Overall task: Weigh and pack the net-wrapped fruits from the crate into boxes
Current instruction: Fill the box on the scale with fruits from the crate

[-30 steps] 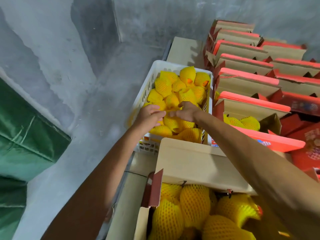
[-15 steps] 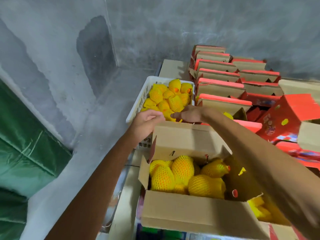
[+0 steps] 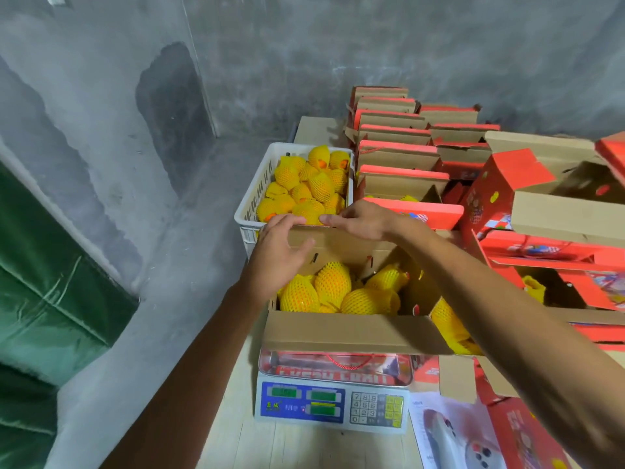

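A white plastic crate (image 3: 252, 198) of yellow net-wrapped fruits (image 3: 304, 194) stands behind an open cardboard box (image 3: 351, 333). The box rests on a digital scale (image 3: 331, 404) and holds several netted fruits (image 3: 333, 282). My left hand (image 3: 280, 248) grips the box's far flap (image 3: 341, 245), fingers over its top edge and thumb on the inner face. My right hand (image 3: 362, 220) lies with fairly straight fingers along that flap's top edge. Neither hand holds a fruit.
Rows of red-topped gift boxes (image 3: 395, 154) stand at the back right, with more open red boxes (image 3: 507, 184) at the right. A printed leaflet (image 3: 449, 431) lies beside the scale. A green tarp (image 3: 50, 282) covers the left side, and a concrete wall is behind.
Both hands have drawn back out of the crate and onto the box's far flap. The view has tilted down, bringing the scale into sight.
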{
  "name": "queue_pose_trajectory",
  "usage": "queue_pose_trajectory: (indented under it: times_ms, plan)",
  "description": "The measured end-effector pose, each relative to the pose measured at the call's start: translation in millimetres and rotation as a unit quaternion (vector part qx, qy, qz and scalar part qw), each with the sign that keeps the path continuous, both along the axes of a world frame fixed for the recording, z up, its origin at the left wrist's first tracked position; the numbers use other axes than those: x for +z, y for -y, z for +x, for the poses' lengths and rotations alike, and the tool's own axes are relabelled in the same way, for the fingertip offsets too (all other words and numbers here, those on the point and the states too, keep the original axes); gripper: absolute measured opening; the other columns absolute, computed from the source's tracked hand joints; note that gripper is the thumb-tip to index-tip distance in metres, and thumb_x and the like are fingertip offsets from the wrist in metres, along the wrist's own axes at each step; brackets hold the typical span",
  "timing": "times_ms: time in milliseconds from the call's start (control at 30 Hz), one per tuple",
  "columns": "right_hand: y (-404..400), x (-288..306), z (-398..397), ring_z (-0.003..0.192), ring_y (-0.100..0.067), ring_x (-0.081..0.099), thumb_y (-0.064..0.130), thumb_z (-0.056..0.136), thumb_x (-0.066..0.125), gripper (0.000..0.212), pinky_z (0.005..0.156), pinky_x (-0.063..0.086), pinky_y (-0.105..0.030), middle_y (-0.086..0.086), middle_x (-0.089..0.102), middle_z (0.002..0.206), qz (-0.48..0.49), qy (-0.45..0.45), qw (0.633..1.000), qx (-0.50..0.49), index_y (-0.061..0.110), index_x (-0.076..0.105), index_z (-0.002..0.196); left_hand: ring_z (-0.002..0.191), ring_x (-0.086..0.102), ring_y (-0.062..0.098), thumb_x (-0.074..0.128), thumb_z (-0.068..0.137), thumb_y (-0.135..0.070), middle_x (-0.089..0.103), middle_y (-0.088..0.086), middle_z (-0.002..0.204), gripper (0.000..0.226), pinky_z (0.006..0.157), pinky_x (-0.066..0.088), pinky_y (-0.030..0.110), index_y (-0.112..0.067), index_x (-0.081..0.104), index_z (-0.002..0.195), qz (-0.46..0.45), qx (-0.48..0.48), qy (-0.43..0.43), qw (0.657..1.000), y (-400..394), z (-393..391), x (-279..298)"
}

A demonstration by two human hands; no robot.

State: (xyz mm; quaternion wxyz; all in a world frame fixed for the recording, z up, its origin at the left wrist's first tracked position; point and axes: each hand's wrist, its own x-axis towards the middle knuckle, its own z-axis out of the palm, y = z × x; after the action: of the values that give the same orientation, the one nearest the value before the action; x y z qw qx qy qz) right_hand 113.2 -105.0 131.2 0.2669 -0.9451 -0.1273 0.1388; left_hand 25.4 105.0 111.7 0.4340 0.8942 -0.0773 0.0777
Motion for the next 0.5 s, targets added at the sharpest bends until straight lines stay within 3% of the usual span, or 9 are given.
queue_pose_trajectory:
  times_ms: [67, 133, 167, 233, 300, 400, 500]
  plan:
    - [5.4, 2.3, -9.9, 0.08, -0.018, 0.064, 0.089, 0.078, 0.05, 0.073, 0.062, 0.043, -0.03, 0.004, 0.067, 0.076, -0.016, 0.029, 0.999, 0.005, 0.02, 0.073, 0.083, 0.145, 0.033, 0.024, 0.069, 0.094, -0.029, 0.049, 0.004, 0.147, 0.04, 0.12, 0.028, 0.043, -0.019, 0.062, 0.132, 0.107, 0.01, 0.053, 0.993, 6.9, -16.5, 2.7]
    - [11.5, 1.8, -16.3, 0.084, -0.023, 0.065, 0.083, 0.08, 0.058, 0.058, 0.064, 0.044, -0.033, 0.001, 0.068, 0.08, -0.073, 0.056, 0.995, 0.026, 0.025, 0.068, 0.083, 0.149, 0.029, 0.023, 0.068, 0.094, -0.038, 0.048, 0.0, 0.15, 0.037, 0.123, 0.019, 0.044, -0.024, 0.065, 0.128, 0.17, -0.016, 0.099, 0.98, 16.9, -35.1, 3.0]
    - [14.5, -0.3, -19.0, 0.093, -0.028, 0.066, 0.075, 0.085, 0.061, 0.049, 0.07, 0.046, -0.034, -0.003, 0.071, 0.092, -0.115, 0.084, 0.989, 0.039, 0.027, 0.069, 0.092, 0.147, 0.032, 0.023, 0.067, 0.093, -0.044, 0.051, -0.003, 0.147, 0.037, 0.123, 0.019, 0.045, -0.027, 0.065, 0.126, 0.182, -0.047, 0.086, 0.978, 22.4, -44.7, 1.8]
    - [17.5, -5.5, -25.0, 0.112, -0.035, 0.063, 0.061, 0.093, 0.06, 0.047, 0.083, 0.048, -0.039, -0.012, 0.07, 0.116, -0.208, 0.147, 0.966, 0.03, 0.022, 0.068, 0.12, 0.142, 0.038, 0.022, 0.065, 0.087, -0.065, 0.056, -0.009, 0.14, 0.046, 0.119, 0.028, 0.045, -0.036, 0.063, 0.124, 0.169, -0.117, -0.033, 0.978, 32.7, -63.2, -2.9]
    - [18.7, -9.6, -31.5, 0.116, -0.038, 0.061, 0.055, 0.097, 0.056, 0.047, 0.086, 0.048, -0.042, -0.015, 0.068, 0.122, -0.252, 0.184, 0.95, -0.001, 0.021, 0.064, 0.129, 0.133, 0.048, 0.015, 0.062, 0.072, -0.086, 0.057, -0.015, 0.137, 0.069, 0.109, 0.043, 0.043, -0.042, 0.059, 0.125, 0.137, -0.158, -0.158, 0.965, 39.0, -76.0, -12.2]
    - [15.2, -16.9, -42.0, 0.109, -0.039, 0.064, 0.053, 0.099, 0.052, 0.042, 0.077, 0.046, -0.042, -0.016, 0.07, 0.114, -0.247, 0.219, 0.944, -0.023, 0.021, 0.064, 0.124, 0.118, 0.056, 0.01, 0.055, 0.051, -0.103, 0.058, -0.022, 0.131, 0.096, 0.099, 0.05, 0.039, -0.05, 0.048, 0.131, 0.204, -0.19, -0.179, 0.944, 38.6, -88.1, -25.9]
    - [9.1, -20.6, -50.4, 0.102, -0.038, 0.066, 0.055, 0.099, 0.052, 0.039, 0.069, 0.038, -0.037, -0.013, 0.072, 0.108, -0.231, 0.251, 0.938, -0.054, 0.022, 0.066, 0.115, 0.133, 0.041, 0.015, 0.057, 0.045, -0.103, 0.047, -0.019, 0.145, 0.114, 0.109, 0.032, 0.036, -0.051, 0.032, 0.143, 0.271, -0.214, -0.155, 0.926, 36.0, -96.1, -31.1]
